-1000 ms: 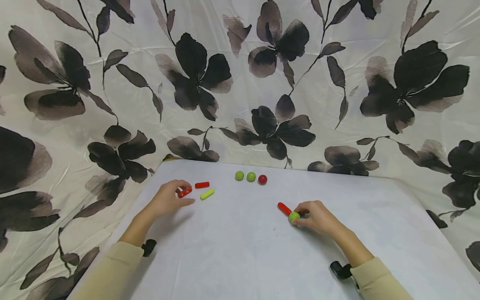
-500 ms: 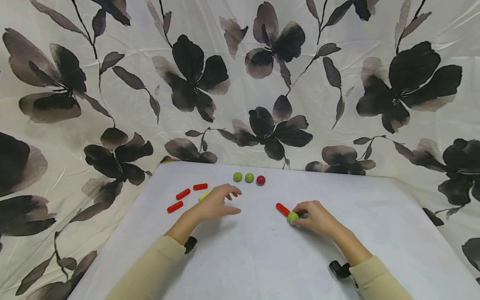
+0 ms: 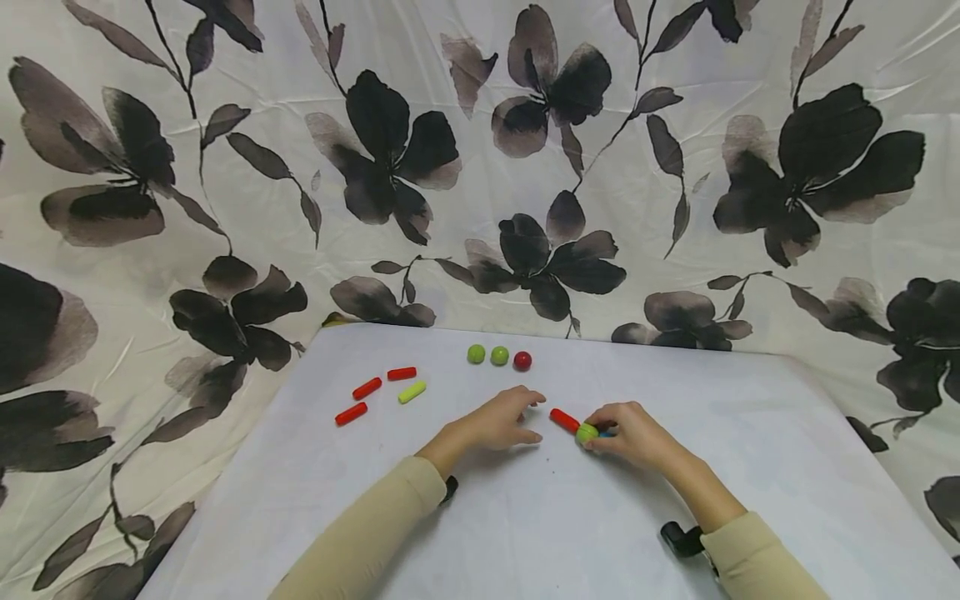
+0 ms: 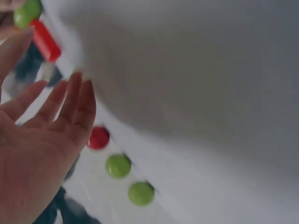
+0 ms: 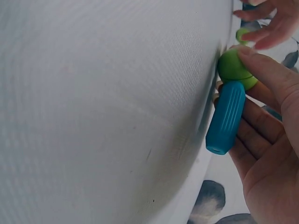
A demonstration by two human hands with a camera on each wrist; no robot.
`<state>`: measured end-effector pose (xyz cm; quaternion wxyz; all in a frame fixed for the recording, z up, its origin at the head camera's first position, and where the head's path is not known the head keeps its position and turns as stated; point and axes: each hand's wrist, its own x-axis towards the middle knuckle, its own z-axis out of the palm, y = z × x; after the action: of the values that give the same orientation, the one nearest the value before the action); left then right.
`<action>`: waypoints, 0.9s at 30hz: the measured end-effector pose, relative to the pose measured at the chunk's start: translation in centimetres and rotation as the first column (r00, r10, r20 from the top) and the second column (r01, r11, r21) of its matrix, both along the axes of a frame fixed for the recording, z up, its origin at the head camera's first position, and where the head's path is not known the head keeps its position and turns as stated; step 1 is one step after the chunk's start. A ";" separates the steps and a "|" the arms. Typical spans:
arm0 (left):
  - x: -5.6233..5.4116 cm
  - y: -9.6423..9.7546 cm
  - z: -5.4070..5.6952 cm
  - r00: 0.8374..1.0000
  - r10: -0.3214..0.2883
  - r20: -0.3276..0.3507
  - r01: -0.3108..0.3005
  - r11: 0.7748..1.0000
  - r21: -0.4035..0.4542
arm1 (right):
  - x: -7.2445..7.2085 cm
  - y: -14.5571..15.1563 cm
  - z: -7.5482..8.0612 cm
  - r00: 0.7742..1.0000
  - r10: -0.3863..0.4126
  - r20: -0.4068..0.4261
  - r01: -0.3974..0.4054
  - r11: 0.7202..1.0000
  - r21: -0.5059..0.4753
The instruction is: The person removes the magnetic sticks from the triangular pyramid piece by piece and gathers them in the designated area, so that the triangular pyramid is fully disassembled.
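Observation:
My right hand (image 3: 633,432) pinches a green ball (image 5: 233,65) between thumb and fingers, low over the white table. A blue ridged rod (image 5: 226,119) joins the ball on the palm side, and a red rod (image 3: 564,419) extends from its other side toward the left. My left hand (image 3: 501,419) holds nothing. Its fingers are spread and reach toward the red rod's free end, a small gap away. In the left wrist view the red rod (image 4: 46,40) lies just beyond the fingertips.
Two green balls (image 3: 476,354) and a red ball (image 3: 522,361) sit in a row at the back of the table (image 3: 480,517). On the left lie several red rods (image 3: 367,388) and a yellow-green rod (image 3: 412,392). A floral cloth (image 3: 450,167) hangs behind.
My left hand has left the red rods on the left and crossed rightward to beside the joined pieces. My right hand keeps its pinch on the green ball, almost still.

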<state>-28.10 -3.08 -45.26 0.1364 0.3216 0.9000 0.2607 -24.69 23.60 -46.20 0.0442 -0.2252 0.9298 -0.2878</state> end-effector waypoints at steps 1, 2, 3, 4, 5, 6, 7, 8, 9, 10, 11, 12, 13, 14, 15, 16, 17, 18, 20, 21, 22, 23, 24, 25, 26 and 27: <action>0.0 0.6 -0.2 1.000 -0.006 -0.010 0.006 1.000 -0.017 | 0.0 0.0 0.0 1.000 0.004 0.000 -0.004 1.000 -0.002; -0.1 1.1 -0.3 1.000 -0.009 -0.015 0.009 1.000 -0.029 | 0.0 0.1 0.0 1.000 0.008 -0.001 -0.008 1.000 -0.001; -0.1 1.6 -0.4 1.000 -0.016 -0.025 0.015 0.999 -0.036 | -0.1 0.1 -0.1 1.000 0.014 -0.005 -0.014 1.000 -0.002; -0.2 1.9 -0.4 0.999 -0.022 -0.032 0.021 0.999 -0.041 | -0.1 0.2 -0.1 1.000 0.018 -0.007 -0.018 1.000 -0.002; -0.3 2.3 -0.4 0.999 -0.027 -0.035 0.025 0.999 -0.043 | -0.1 0.2 -0.2 1.000 0.022 -0.011 -0.022 1.000 -0.002; -0.4 2.6 -0.4 0.999 -0.031 -0.038 0.029 0.998 -0.047 | -0.2 0.3 -0.2 1.000 0.026 -0.013 -0.026 1.000 -0.005; -0.6 2.8 -0.5 0.998 -0.033 -0.045 0.031 0.998 -0.048 | -0.2 0.3 -0.2 0.999 0.030 -0.015 -0.030 1.000 -0.007; -0.7 3.0 -0.6 0.998 -0.032 -0.046 0.029 0.998 -0.050 | -0.2 0.3 -0.3 0.999 0.033 -0.018 -0.033 0.999 -0.009; -0.8 3.2 -0.7 0.999 -0.028 -0.047 0.025 0.998 -0.054 | -0.2 0.4 -0.3 0.999 0.033 -0.019 -0.033 0.999 -0.012; -0.9 3.4 -0.7 0.999 -0.022 -0.048 0.020 0.998 -0.055 | -0.2 0.4 -0.3 0.999 0.033 -0.020 -0.033 0.999 -0.014; -1.0 3.5 -0.8 0.999 -0.016 -0.046 0.013 0.998 -0.054 | -0.2 0.4 -0.3 0.999 0.033 -0.021 -0.033 0.999 -0.015; -1.1 3.7 -0.9 0.999 -0.009 -0.050 0.006 0.998 -0.055 | -0.2 0.5 -0.2 0.999 0.034 -0.021 -0.034 0.999 -0.016; -1.2 3.7 -0.9 0.999 0.000 -0.048 -0.002 0.999 -0.051 | -0.1 0.5 -0.2 0.999 0.035 -0.022 -0.036 0.999 -0.015; -1.2 3.8 -0.9 0.999 0.008 -0.048 -0.010 0.999 -0.048 | -0.1 0.5 -0.2 0.999 0.035 -0.023 -0.036 0.999 -0.014; -1.3 3.9 -0.9 0.999 0.015 -0.048 -0.017 0.999 -0.044 | -0.1 0.5 -0.2 0.999 0.035 -0.023 -0.035 0.999 -0.016; -1.3 3.9 -0.9 0.999 0.020 -0.050 -0.022 0.999 -0.040 | -0.1 0.5 -0.2 0.999 0.033 -0.023 -0.033 0.999 -0.016; -1.3 4.0 -0.9 0.999 0.025 -0.048 -0.027 0.999 -0.034 | -0.1 0.5 -0.1 0.999 0.030 -0.022 -0.030 0.999 -0.018; -1.3 4.0 -0.9 0.998 0.032 -0.046 -0.033 0.999 -0.033 | -0.1 0.5 -0.1 0.999 0.032 -0.025 -0.033 0.999 -0.017; -1.3 4.0 -0.7 0.998 0.043 -0.042 -0.044 0.999 -0.027 | -0.1 0.5 -0.1 0.999 0.033 -0.026 -0.034 0.999 -0.020; -1.2 4.1 -0.7 0.998 0.050 -0.039 -0.051 0.998 -0.028 | -0.2 0.5 -0.1 0.999 0.035 -0.025 -0.035 0.999 -0.020; -1.1 4.1 -0.6 0.998 0.054 -0.038 -0.056 0.998 -0.028 | -0.2 0.5 -0.1 0.999 0.037 -0.024 -0.037 0.999 -0.020; -1.1 4.1 -0.6 0.998 0.058 -0.040 -0.059 0.998 -0.031 | -0.2 0.5 -0.1 0.999 0.042 -0.026 -0.042 0.999 -0.018; -1.0 4.1 -0.5 0.997 0.064 -0.044 -0.065 0.997 -0.031 | -0.2 0.5 -0.1 0.998 0.048 -0.029 -0.049 0.999 -0.016; -1.0 4.1 -0.4 0.996 0.072 -0.052 -0.074 0.997 -0.027 | -0.2 0.5 -0.1 0.998 0.050 -0.029 -0.051 0.999 -0.014; -1.0 4.1 -0.4 0.995 0.082 -0.060 -0.084 0.996 -0.024 | -0.2 0.5 -0.1 0.998 0.054 -0.030 -0.054 0.998 -0.011; -1.0 4.1 -0.4 0.993 0.095 -0.063 -0.097 0.995 -0.021 | -0.1 0.4 -0.1 0.998 0.058 -0.031 -0.058 0.998 -0.011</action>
<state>-29.06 0.98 -45.67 0.0996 0.2842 0.9213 0.2461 -24.83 24.05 -46.30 0.0370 -0.2566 0.9218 -0.2884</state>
